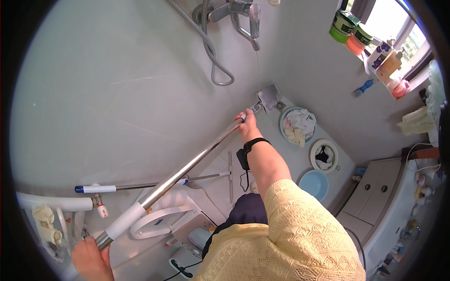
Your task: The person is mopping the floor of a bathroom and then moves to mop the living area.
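My right hand [249,123] grips the pole of a flat mop [190,165] close to its head. The grey mop pad [269,98] is tilted near the wall corner, below a wall-mounted chrome faucet [246,31]; a thin stream of water runs down from the spout towards it. At the lower left, my left hand [92,258] is closed around the metal end of the same pole, just past the white grip. The pole slants across the view between both hands. A black band with a small device is on my right wrist.
Blue basin [282,131] with laundry, white-rimmed tub [313,159] with clothes and pale blue basin [314,184] stand on the floor. A toilet [140,228], second long-handled tool [95,189] and white pipe [59,202] are at left; a vanity cabinet [369,189] is at right. Bottles line the windowsill [365,66].
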Tool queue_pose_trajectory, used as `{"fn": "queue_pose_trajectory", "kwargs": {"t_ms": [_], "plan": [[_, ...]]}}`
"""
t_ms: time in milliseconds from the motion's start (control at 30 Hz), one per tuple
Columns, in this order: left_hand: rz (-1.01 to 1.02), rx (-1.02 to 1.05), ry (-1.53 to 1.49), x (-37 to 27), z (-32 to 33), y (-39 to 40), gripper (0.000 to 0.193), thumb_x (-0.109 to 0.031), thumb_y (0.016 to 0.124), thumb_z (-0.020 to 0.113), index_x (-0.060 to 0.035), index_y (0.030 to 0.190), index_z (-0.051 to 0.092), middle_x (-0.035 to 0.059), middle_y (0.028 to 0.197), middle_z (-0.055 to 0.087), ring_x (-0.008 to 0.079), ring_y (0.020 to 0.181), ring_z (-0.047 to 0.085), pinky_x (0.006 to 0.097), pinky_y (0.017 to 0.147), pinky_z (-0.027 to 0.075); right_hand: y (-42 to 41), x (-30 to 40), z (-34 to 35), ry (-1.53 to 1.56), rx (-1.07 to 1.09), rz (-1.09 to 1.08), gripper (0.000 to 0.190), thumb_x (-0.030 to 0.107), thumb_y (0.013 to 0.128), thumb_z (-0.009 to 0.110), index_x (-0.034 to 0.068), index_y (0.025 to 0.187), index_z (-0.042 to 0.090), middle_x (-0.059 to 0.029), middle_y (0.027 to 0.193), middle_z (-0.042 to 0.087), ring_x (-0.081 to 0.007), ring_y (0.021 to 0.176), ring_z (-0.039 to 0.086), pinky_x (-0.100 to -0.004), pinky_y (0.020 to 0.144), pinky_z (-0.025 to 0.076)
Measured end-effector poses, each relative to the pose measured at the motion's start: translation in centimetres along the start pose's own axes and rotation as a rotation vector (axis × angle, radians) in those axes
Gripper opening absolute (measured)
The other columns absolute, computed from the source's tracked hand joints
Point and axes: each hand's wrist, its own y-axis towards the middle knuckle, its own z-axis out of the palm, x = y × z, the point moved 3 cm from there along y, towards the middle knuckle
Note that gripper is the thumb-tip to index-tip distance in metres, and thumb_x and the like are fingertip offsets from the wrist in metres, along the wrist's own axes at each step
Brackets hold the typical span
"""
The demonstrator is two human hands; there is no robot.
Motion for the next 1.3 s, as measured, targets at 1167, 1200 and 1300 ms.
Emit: {"fn": "queue_pose_trajectory", "kwargs": {"t_ms": [1167, 1200, 1300], "plan": [[-0.153, 0.619, -0.19, 2.7, 1.1, -6.4, 0.02, -0.02, 0.067, 0.063, -0.0054, 0.067, 0.05, 0.0141, 0.058, 0.052, 0.0298, 0.053, 0.051, 0.037, 0.048, 0.04, 1.2, 5.0, -3.0, -0.716, -0.141, -0.302, 0.023, 0.017, 0.081, 0.043, -0.001, 0.095, 0.036, -0.012, 0.069, 0.045, -0.0192, 0.049, 0.047, -0.0324, 0.04, 0.042], [-0.169, 0.603, -0.173, 2.7, 1.3, -6.5, 0.02, -0.02, 0.067, 0.064, -0.0056, 0.067, 0.05, 0.0139, 0.058, 0.052, 0.0295, 0.053, 0.052, 0.0373, 0.048, 0.04, 1.3, 4.2, -2.8, -0.705, -0.127, -0.281, 0.025, 0.017, 0.081, 0.043, -0.001, 0.095, 0.036, -0.0117, 0.068, 0.046, -0.0191, 0.05, 0.048, -0.0325, 0.041, 0.042], [-0.174, 0.583, -0.143, 1.2, 2.5, -5.4, 0.019, -0.02, 0.068, 0.063, -0.0059, 0.067, 0.049, 0.0139, 0.059, 0.052, 0.0292, 0.053, 0.052, 0.0378, 0.049, 0.04, 1.7, 0.2, -2.1, -0.712, -0.111, -0.226, 0.026, 0.018, 0.08, 0.043, -0.002, 0.095, 0.036, -0.0116, 0.068, 0.047, -0.0192, 0.049, 0.048, -0.0327, 0.04, 0.041]]}}
